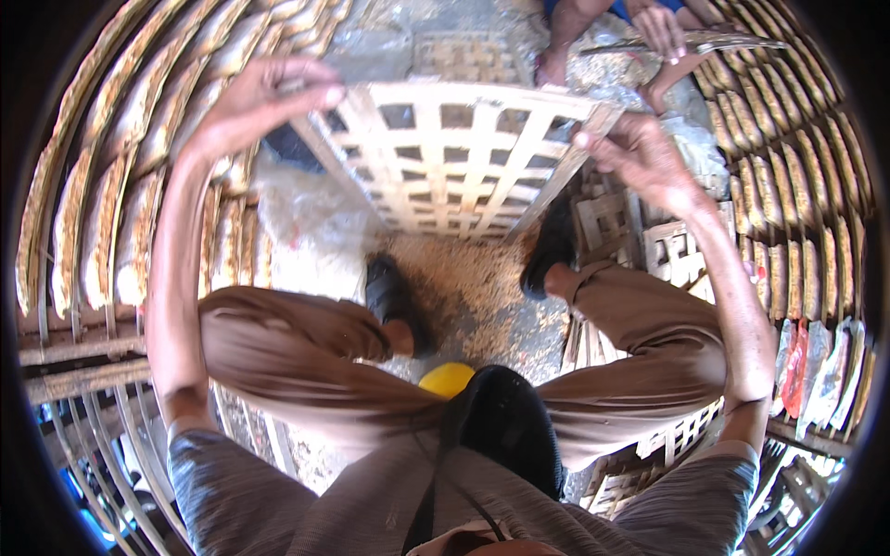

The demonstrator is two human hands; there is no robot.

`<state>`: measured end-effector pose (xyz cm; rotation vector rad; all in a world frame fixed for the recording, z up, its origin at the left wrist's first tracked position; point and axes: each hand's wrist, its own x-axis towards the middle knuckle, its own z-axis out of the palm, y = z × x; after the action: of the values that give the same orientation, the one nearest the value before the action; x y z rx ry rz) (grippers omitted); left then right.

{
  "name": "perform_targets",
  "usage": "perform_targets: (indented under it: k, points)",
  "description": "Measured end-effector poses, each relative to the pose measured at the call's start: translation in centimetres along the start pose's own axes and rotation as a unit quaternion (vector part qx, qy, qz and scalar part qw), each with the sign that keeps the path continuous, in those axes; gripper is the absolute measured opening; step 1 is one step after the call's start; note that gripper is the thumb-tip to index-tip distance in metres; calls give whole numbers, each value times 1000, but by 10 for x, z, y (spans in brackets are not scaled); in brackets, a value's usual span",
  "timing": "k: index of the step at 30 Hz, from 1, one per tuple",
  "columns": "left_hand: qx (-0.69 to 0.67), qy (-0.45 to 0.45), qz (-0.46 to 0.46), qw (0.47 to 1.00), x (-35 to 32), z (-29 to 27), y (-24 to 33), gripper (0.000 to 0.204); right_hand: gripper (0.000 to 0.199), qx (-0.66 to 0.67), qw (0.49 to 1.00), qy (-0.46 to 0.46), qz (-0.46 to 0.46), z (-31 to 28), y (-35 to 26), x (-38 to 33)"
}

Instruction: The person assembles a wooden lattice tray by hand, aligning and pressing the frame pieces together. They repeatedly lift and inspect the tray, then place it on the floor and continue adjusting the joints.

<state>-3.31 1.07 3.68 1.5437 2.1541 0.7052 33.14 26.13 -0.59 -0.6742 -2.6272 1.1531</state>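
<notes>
Head: left hand (260, 104), right hand (644, 159) hold lattice panel (456, 171); co-worker (573, 26) cut off.

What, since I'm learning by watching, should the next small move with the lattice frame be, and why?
A gentle shake of the lattice frame would probably suit: the left hand and right hand hold it by its upper corners, and loose tan bits lie on the floor close to its lower edge, between the dark shoes. I cannot tell whether that edge touches the floor.
</notes>
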Motion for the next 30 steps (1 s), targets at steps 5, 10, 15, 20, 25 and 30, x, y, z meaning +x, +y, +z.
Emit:
perform_targets:
  k: [5,10,15,20,25,30]
  points:
    - [-107,34,17,994,-5,4,-25,22,43,76,997,-11,27,-2,3,7]
    - [-456,154,9,876,-10,13,4,23,42,218,969,119,-7,-10,-14,9]
    - [-231,31,-28,972,-18,28,-12,35,39,226,953,200,-35,-7,-16,14]
    - [-401,138,14,905,-10,43,8,46,35,266,945,187,-22,-21,-26,3]
    - [-399,279,17,873,3,22,24,46,48,296,949,100,-33,-17,-40,3]
    - [-424,320,-2,847,6,5,20,43,43,206,978,-43,17,7,-28,1]
